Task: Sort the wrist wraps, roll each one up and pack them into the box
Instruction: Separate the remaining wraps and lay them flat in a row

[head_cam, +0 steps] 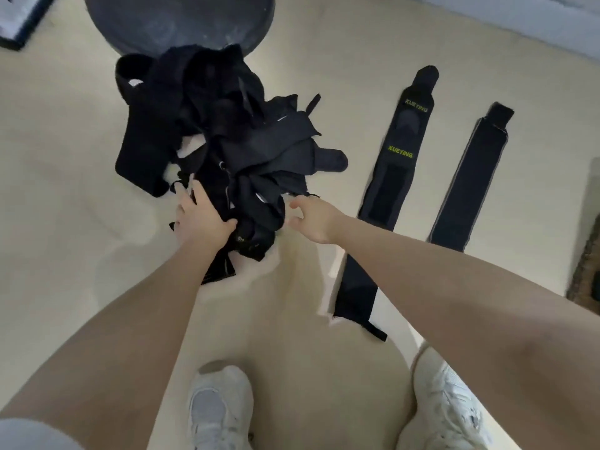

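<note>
A tangled pile of black wrist wraps point(227, 141) lies on the cream floor ahead of me. My left hand point(203, 219) reaches into the pile's near edge, fingers and thumb closed on the black fabric there. My right hand point(311, 219) hovers just right of the pile, fingers loosely spread and holding nothing. To the right, three wraps lie flat and straight: one with yellow "XUEYING" lettering point(397, 147), a plain one with a grey edge point(467, 180), and a third point(357, 287) nearer my feet. No box is in view.
A dark round object point(178, 21) stands beyond the pile. A dark framed item point(19, 21) sits at the top left, a wall base runs along the top right. My white shoes point(220, 407) stand at the bottom. A rug edge point(587, 274) shows at the right.
</note>
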Tool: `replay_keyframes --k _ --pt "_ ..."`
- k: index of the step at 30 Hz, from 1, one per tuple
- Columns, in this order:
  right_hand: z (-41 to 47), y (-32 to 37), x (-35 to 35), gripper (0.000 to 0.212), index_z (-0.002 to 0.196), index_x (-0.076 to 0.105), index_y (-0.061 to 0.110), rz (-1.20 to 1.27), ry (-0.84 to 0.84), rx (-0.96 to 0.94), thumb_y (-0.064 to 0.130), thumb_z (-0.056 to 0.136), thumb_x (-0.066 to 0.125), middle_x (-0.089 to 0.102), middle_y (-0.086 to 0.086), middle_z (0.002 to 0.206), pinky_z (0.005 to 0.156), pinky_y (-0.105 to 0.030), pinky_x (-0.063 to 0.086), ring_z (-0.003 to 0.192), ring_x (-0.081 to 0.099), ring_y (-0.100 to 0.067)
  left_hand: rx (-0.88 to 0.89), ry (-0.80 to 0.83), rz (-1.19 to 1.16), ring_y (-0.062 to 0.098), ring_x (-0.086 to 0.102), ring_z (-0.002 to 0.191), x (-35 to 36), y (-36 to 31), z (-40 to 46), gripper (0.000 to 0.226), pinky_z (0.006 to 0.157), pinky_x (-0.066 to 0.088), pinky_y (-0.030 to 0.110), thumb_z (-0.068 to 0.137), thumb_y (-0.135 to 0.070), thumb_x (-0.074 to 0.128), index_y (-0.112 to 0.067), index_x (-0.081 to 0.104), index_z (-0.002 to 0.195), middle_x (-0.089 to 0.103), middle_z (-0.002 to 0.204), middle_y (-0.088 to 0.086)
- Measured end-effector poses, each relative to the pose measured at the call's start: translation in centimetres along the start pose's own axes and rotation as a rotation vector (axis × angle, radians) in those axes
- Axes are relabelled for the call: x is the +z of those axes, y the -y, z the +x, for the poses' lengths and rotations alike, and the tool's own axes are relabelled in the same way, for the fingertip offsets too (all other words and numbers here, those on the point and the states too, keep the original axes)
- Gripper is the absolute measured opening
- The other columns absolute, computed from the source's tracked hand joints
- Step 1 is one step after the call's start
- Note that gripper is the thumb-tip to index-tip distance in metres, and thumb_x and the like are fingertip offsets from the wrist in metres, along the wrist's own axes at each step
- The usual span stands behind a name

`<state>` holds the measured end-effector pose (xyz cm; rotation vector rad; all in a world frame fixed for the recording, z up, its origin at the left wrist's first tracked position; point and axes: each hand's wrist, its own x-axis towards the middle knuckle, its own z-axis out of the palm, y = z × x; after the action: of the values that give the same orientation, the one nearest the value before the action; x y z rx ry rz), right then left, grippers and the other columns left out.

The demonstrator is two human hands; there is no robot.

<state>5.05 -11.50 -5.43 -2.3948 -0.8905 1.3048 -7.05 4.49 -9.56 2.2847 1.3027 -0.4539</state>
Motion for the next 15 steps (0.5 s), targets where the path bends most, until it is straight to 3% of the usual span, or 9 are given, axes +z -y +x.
replay_keyframes --k 3,6,9,10,12,13,15 --pt "2.6 2.5 1.3 0.051 0.14 0.033 0.003 0.148 -0.002 0.052 0.031 0.099 0.044 0.044 -0.013 0.138 0.102 -0.033 0.035 0.128 0.042 -0.03 -0.093 0.158 -0.168 0.037 0.041 0.128 0.0 2.0 1.4 0.089 0.104 0.039 0.05 0.078 -0.04 0.073 -0.012 0.023 0.146 0.037 0.143 0.017" --pt "5.5 3.1 2.5 0.063 0.142 0.025 0.009 0.435 -0.064 0.186 0.036 0.093 0.054 0.045 -0.009 0.137 0.105 -0.043 0.039 0.125 0.046 -0.03 -0.213 0.205 -0.388 0.033 0.049 0.118 0.4 2.5 2.6 0.087 0.097 0.045 0.044 0.072 -0.042 0.078 -0.011 0.031 0.138 0.052 0.127 0.011" --pt "7.5 2.8 3.2 0.062 0.133 0.033 0.004 0.657 -0.149 0.251 0.027 0.086 0.067 0.053 -0.009 0.123 0.099 -0.042 0.045 0.113 0.054 -0.027 -0.286 0.3 -0.559 0.026 0.058 0.086 0.8 2.1 3.8 0.049 0.073 0.046 0.033 0.074 -0.039 0.079 -0.009 0.057 0.106 0.061 0.095 0.008" --pt "7.6 2.7 3.3 0.056 0.126 0.04 0.001 0.687 -0.158 0.245 0.025 0.084 0.068 0.056 -0.009 0.115 0.095 -0.039 0.047 0.107 0.056 -0.026 -0.245 0.359 -0.565 0.023 0.056 0.071 0.7 1.7 4.2 0.035 0.065 0.045 0.03 0.077 -0.035 0.077 -0.011 0.059 0.093 0.059 0.081 0.007" --pt "7.3 2.9 3.0 0.023 0.095 0.052 0.003 0.665 -0.14 0.235 0.021 0.088 0.064 0.054 -0.004 0.086 0.078 -0.028 0.045 0.082 0.054 -0.018 -0.128 0.443 -0.534 0.016 0.047 0.055 -0.2 0.4 4.6 0.023 0.059 0.045 0.026 0.082 -0.028 0.072 -0.014 0.054 0.077 0.049 0.063 0.003" --pt "7.0 2.9 2.5 0.018 0.08 0.051 0.008 0.649 -0.131 0.238 0.018 0.092 0.059 0.048 -0.001 0.075 0.071 -0.025 0.04 0.072 0.048 -0.015 -0.084 0.49 -0.503 0.014 0.046 0.054 -0.8 -0.4 4.7 0.025 0.063 0.048 0.026 0.084 -0.026 0.07 -0.015 0.051 0.072 0.047 0.062 0.002" --pt "6.1 3.3 0.9 0.028 0.068 0.044 0.015 0.677 -0.149 0.237 0.014 0.094 0.053 0.043 0.0 0.071 0.072 -0.029 0.039 0.074 0.046 -0.018 0.015 0.546 -0.361 0.014 0.05 0.059 -2.1 -1.9 4.7 0.026 0.066 0.047 0.023 0.085 -0.026 0.068 -0.01 0.054 0.07 0.052 0.066 0.005"
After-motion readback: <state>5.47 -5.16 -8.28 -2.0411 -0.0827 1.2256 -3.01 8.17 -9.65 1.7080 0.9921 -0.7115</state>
